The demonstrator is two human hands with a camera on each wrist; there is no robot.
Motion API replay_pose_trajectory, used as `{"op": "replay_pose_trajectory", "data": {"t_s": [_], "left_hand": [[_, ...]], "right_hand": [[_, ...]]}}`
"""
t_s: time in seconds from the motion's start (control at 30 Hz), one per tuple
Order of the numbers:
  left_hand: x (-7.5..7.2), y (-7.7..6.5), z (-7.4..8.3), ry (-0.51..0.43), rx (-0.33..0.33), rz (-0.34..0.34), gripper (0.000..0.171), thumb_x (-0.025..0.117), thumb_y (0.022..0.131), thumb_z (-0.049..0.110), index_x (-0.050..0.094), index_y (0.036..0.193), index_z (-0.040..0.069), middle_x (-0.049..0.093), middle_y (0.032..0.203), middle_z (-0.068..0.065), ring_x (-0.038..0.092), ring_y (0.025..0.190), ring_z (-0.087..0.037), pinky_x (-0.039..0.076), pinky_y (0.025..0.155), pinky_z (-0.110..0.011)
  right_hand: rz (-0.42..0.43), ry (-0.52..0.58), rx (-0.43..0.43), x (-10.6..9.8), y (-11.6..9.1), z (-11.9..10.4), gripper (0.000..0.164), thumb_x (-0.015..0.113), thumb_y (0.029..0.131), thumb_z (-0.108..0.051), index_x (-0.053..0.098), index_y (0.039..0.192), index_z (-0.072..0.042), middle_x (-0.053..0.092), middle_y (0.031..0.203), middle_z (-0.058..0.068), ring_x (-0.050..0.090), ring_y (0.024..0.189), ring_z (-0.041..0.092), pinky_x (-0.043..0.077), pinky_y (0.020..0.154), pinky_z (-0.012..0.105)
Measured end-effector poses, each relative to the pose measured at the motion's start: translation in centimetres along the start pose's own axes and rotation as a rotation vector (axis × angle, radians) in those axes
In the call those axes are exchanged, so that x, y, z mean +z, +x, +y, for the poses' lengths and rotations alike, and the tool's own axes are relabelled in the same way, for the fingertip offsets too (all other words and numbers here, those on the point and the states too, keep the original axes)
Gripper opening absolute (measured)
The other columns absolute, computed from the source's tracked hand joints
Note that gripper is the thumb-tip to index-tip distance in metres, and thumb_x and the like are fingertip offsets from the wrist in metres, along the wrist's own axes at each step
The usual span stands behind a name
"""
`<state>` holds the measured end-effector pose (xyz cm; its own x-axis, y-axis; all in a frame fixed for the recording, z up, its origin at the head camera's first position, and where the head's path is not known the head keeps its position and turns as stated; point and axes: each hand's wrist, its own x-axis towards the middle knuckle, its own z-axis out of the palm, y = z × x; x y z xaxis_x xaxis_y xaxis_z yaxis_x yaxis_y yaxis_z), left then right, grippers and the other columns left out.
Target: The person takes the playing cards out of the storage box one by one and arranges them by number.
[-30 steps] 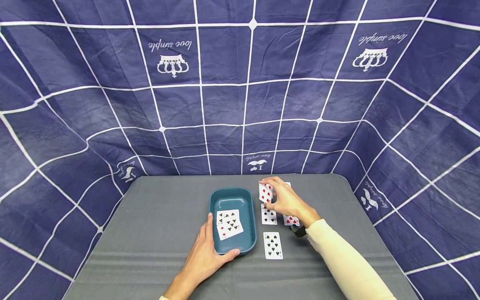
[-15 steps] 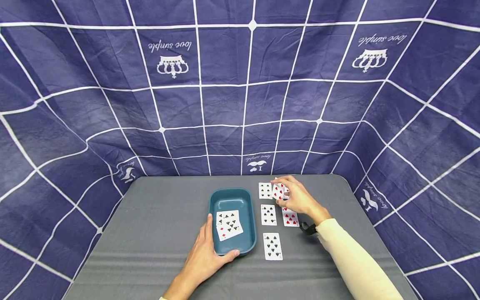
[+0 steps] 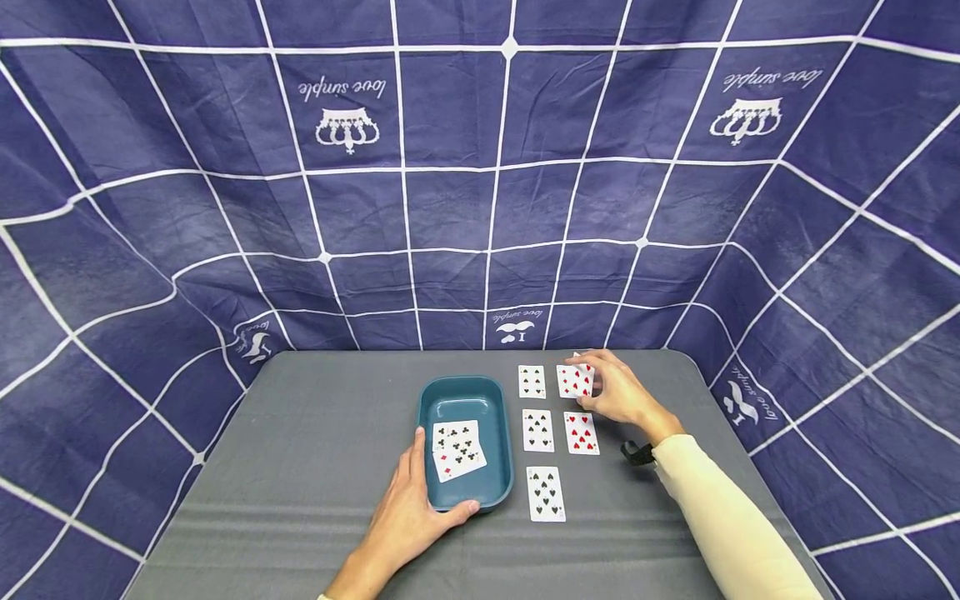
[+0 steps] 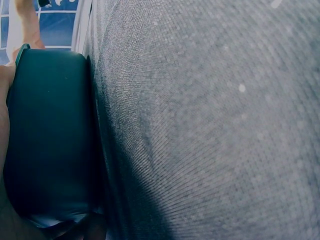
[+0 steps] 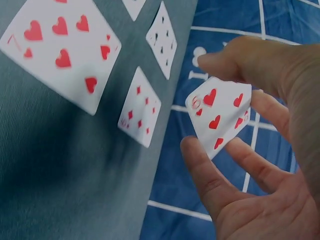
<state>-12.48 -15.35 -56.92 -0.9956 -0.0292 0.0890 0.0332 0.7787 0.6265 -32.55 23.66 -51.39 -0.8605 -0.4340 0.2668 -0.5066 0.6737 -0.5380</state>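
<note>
Fingers and thumb of my right hand (image 3: 618, 392) pinch a six of hearts (image 5: 217, 117) by its edges, held tilted off the table at the back right. Near it in the right wrist view lie a six of diamonds (image 5: 139, 112) and a seven of hearts (image 5: 62, 47). My left hand (image 3: 405, 508) holds the near left corner of a teal tray (image 3: 502, 442), fingers along its left side, thumb at its near rim. Overlapping playing cards (image 3: 459, 450), clubs over a red diamond card, lie face up in the tray.
Right of the tray, 3 spade cards form a column: a back card (image 3: 532, 382), a middle card (image 3: 537, 431) and a front card (image 3: 545, 493). A grey cloth (image 3: 322, 467) covers the table. Blue grid-patterned curtains (image 3: 450, 208) enclose its back and sides.
My right hand has carried the six of hearts rightward, from over the back spade card to the back right, uncovering that spade card and the seven of hearts. My left hand stays on the tray.
</note>
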Motion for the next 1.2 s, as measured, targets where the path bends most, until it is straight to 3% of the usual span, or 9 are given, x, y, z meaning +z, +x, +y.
{"op": "replay_pose_trajectory", "data": {"t_s": [0.33,0.67,1.2], "left_hand": [[0.0,0.1,-0.2,-0.002,-0.008,-0.006,0.154,0.094,0.076,0.087,0.02,0.187,0.01,0.054,0.173,-0.02,0.063,0.151,-0.043,0.061,0.112,-0.063],[0.0,-0.1,-0.1,-0.005,-0.009,-0.011,0.154,0.094,0.076,0.087,0.02,0.187,0.01,0.055,0.172,-0.019,0.063,0.152,-0.042,0.061,0.111,-0.063],[0.2,0.2,-0.4,-0.01,0.011,0.017,0.153,0.095,0.076,0.085,0.022,0.186,0.009,0.057,0.168,-0.02,0.064,0.15,-0.043,0.06,0.114,-0.063]], "right_hand": [[0.019,-0.051,0.046,-0.3,0.0,1.7,0.061,0.098,0.09,-0.01,0.078,0.147,-0.007,0.068,0.155,0.027,0.073,0.127,0.046,0.066,0.104,0.06],[0.028,-0.101,0.047,-0.1,-0.2,3.8,0.06,0.099,0.087,-0.014,0.079,0.143,-0.004,0.07,0.152,0.03,0.066,0.143,0.054,0.051,0.12,0.073],[-0.017,-0.103,0.092,-0.1,-0.7,6.4,0.056,0.098,0.09,-0.012,0.081,0.142,-0.004,0.067,0.154,0.036,0.06,0.149,0.056,0.047,0.124,0.076]]}}
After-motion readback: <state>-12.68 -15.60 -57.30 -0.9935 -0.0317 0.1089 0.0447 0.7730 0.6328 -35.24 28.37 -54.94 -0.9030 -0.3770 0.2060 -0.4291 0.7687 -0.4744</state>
